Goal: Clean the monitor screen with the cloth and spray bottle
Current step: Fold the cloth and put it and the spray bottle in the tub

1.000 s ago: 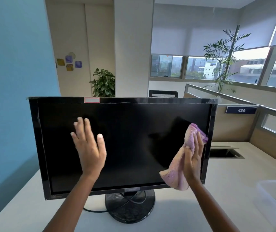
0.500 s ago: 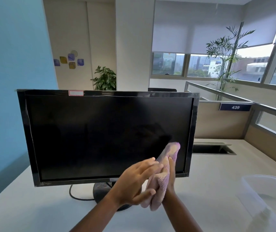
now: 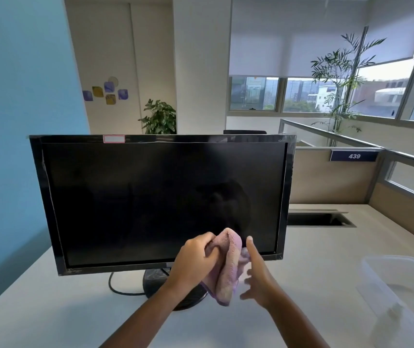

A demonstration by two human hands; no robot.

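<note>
A black monitor [image 3: 150, 202] stands on the pale desk, its dark screen facing me. In front of its lower right corner hangs a pink cloth [image 3: 227, 267], held away from the glass. My left hand [image 3: 196, 262] is closed on the cloth's upper left fold. My right hand [image 3: 256, 275] is just right of the cloth with fingers spread, its palm side near the fabric. No spray bottle is clearly visible; a blurred shape lies inside the clear tub at the lower right.
A clear plastic tub [image 3: 376, 277] sits on the desk [image 3: 314, 259] at the right. The monitor's round base [image 3: 155, 280] and black cable [image 3: 120, 288] are under the screen. A cable cutout [image 3: 319, 219] lies behind, with cubicle partitions beyond.
My left hand left the screen and came across to the cloth, now gripping it. My right hand lowered the cloth off the screen's right side and has opened beside it.
</note>
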